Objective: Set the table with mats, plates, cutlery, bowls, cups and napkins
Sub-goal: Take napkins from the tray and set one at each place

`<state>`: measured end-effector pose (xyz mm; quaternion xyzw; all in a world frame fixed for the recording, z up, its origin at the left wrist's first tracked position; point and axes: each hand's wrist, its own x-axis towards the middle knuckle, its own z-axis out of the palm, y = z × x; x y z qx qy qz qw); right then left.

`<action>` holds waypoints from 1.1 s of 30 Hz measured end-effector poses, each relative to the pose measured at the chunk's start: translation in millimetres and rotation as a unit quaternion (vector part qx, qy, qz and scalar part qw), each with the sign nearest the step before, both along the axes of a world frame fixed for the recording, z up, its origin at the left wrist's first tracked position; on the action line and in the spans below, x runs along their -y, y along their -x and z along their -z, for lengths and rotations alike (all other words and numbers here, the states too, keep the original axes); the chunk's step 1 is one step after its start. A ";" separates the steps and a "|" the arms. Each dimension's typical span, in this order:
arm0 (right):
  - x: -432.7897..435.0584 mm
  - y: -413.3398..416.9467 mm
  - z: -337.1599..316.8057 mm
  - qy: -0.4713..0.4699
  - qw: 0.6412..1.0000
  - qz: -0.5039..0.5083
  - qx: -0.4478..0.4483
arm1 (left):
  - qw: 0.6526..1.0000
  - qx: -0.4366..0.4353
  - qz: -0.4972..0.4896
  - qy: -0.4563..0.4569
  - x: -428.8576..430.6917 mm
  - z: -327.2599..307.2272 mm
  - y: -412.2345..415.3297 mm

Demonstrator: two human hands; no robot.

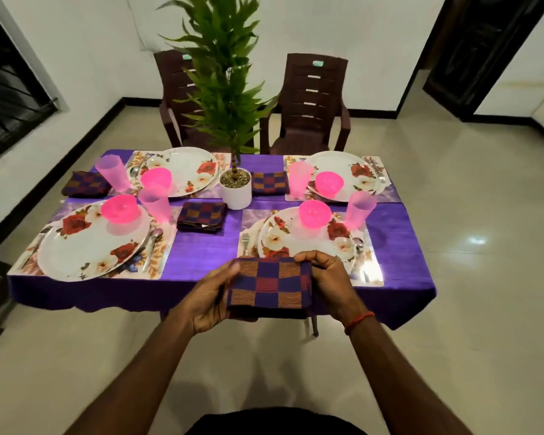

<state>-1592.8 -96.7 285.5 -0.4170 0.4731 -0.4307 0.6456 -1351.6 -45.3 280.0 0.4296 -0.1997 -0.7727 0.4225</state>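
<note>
Both hands hold the folded purple, red and orange checked cloth napkin (269, 285) at lower centre of the frame. The left hand (212, 296) cups its left end from beneath, and the right hand (330, 281) pinches its right end with curled fingers. The napkin's long axis runs left to right, and it hangs over the near edge of the purple-clothed desk (201, 246), just in front of the white rose-patterned plate (299, 243) at lower right.

Three matching napkins already lie on the desk. The one at centre (201, 216) sits just right of the lower-left floral mat (165, 246). By that pattern, this one probably belongs on the bare cloth right of the lower-right mat (369, 271), the right hand's side. That strip is narrow, ends at the desk's right edge, and has a tall pink plastic cup (358, 210) near its upper end.
</note>
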 end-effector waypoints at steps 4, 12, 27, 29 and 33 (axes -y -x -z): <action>2.8 38.8 0.2 -0.070 0.994 0.054 0.060 | 0.998 0.047 0.015 0.024 15.2 0.9 40.2; -0.2 104.9 12.9 -0.141 0.989 0.037 0.030 | 0.998 0.054 -0.028 0.010 58.1 12.4 111.8; 56.5 222.0 65.7 -0.050 0.986 0.098 -0.125 | 0.983 0.119 0.142 -0.016 117.8 23.4 239.9; 66.6 231.5 71.4 -0.055 0.987 0.075 -0.128 | 0.983 0.115 0.139 -0.022 131.4 26.9 248.2; 89.0 248.0 78.0 -0.056 0.984 0.083 -0.147 | 0.982 0.104 0.157 -0.015 164.2 35.2 261.4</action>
